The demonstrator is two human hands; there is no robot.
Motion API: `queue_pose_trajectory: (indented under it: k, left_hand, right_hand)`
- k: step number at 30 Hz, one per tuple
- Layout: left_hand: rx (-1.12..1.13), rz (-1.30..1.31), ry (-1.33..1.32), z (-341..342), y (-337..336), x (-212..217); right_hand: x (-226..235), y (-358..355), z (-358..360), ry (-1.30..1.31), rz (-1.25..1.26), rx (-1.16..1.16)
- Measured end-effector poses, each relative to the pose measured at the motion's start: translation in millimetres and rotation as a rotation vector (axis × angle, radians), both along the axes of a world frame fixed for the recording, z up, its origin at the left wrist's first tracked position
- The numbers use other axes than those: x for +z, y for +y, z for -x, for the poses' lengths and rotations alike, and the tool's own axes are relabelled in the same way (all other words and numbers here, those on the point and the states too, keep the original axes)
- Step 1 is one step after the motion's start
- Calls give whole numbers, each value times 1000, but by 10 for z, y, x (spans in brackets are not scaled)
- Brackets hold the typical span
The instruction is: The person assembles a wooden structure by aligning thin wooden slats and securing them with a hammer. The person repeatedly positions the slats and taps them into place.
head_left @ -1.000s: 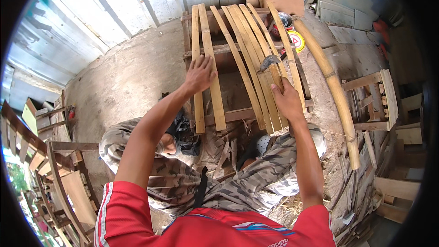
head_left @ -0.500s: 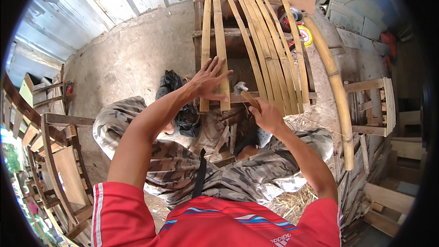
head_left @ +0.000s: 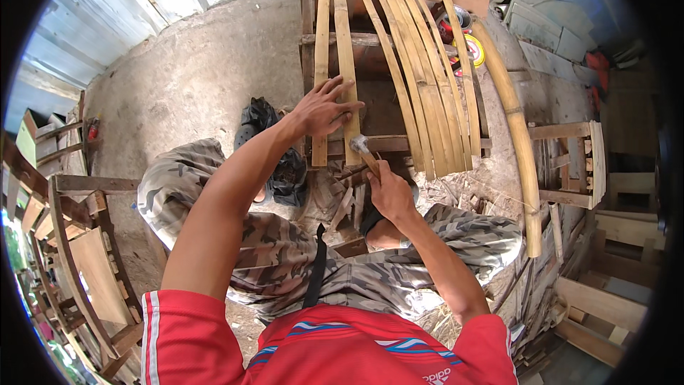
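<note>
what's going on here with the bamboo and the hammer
A seated person presses the left hand flat on a pale bamboo slat lying across a dark wooden frame. The right hand grips a wooden-handled hammer, its metal head at the slat's near end. More curved slats lie alongside.

I am in a workshop where chairs get made out of wood and bamboo. I sit on a dirt floor. In front of me is a wood frame with flat bamboo slats laid over it. A thick bamboo pole lies beside it. Bits of cut wood lie near my legs. Chair frames that are not done stand on my left, and more wood pieces are stacked on my right. Tape rolls sit near the slats. A metal sheet wall stands behind it all.
</note>
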State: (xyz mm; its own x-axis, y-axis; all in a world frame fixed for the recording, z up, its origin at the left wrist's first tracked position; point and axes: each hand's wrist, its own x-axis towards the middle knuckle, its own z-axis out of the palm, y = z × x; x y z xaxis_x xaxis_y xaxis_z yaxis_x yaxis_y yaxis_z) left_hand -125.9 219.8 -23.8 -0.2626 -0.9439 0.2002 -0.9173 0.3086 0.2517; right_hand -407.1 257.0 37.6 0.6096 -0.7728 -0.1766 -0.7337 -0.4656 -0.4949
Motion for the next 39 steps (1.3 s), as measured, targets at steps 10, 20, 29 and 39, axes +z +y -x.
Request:
queue_pose_trajectory:
  k: [10,20,29,39]
  left_hand:
    - [21,58,28,-30,37,-72]
    - [7,1,22,91,93,40]
    - [3,-40,-13,127,148,37]
    - [532,-39,136,489,310,-115]
  right_hand:
    - [344,182,-128,-332,-10,-193]
    - [589,-113,334,-27,-104,-118]
    - [1172,-927,663,237,-75,-161]
    - [528,-2355,894,275,131,-388]
